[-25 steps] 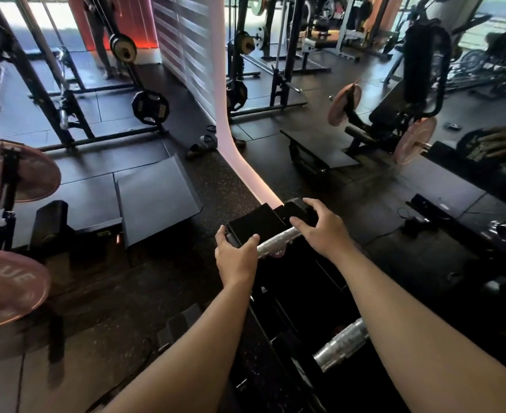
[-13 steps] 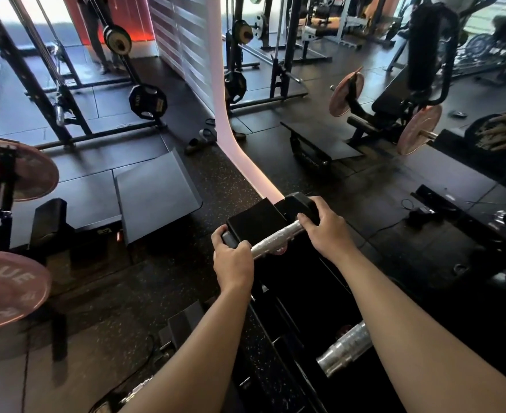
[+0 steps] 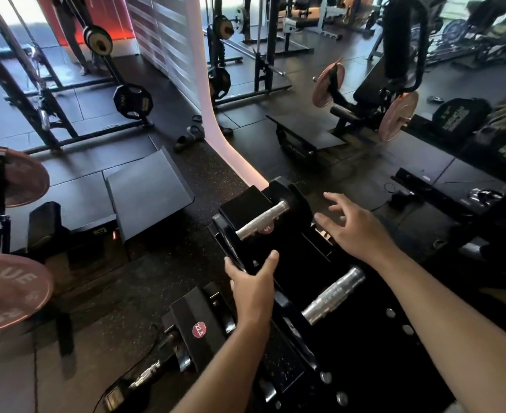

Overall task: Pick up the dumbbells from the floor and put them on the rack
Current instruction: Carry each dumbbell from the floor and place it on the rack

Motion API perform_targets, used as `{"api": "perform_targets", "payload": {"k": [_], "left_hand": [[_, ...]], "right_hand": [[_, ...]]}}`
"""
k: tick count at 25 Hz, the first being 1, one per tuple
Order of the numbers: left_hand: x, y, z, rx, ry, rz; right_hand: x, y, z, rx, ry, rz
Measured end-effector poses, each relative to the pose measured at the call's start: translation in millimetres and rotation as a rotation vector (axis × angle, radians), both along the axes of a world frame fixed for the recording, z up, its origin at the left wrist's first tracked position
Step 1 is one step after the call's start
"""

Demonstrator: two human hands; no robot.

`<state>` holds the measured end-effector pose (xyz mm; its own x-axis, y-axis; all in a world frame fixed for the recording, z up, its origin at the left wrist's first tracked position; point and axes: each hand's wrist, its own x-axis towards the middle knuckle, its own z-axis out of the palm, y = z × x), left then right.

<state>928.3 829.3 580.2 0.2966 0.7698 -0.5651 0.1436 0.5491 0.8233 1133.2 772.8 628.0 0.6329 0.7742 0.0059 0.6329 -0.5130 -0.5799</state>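
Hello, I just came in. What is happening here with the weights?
A person is racking dumbbells. One dumbbell sits at the far end of the rack, and no hand grips it. The right hand hovers open beside it; the left hand rests on the rack's front edge. Another dumbbell lies nearer on the rack. A 22.5 dumbbell waits on the floor.

Black rack [image 3: 373, 365] carries two dumbbells [image 3: 262, 217]; third, apparently, on floor [image 3: 102, 293].

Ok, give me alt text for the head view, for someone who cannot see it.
Two bare hands hover open over a black dumbbell rack in a gym: the left hand touches the rack's front edge, and the right hand is spread beside a dumbbell resting at the rack's far end. A second dumbbell sits nearer, and another lies on the floor.
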Motion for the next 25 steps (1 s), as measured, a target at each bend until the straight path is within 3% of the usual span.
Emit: {"api": "perform_targets", "payload": {"k": [9, 18, 25], "left_hand": [[-5.6, -71.4, 5.7, -0.157, 0.002, -0.188], [-8.8, -74.3, 3.9, -0.177, 0.019, -0.179], [-3.7, -79.5, -9.2, -0.153, 0.017, -0.145]], "right_hand": [[-14.2, -74.4, -26.9, -0.095, 0.024, -0.150], [-17.5, -73.0, -24.2, -0.088, -0.029, -0.113], [-18.5, -81.3, -19.9, -0.077, 0.055, -0.062]]}}
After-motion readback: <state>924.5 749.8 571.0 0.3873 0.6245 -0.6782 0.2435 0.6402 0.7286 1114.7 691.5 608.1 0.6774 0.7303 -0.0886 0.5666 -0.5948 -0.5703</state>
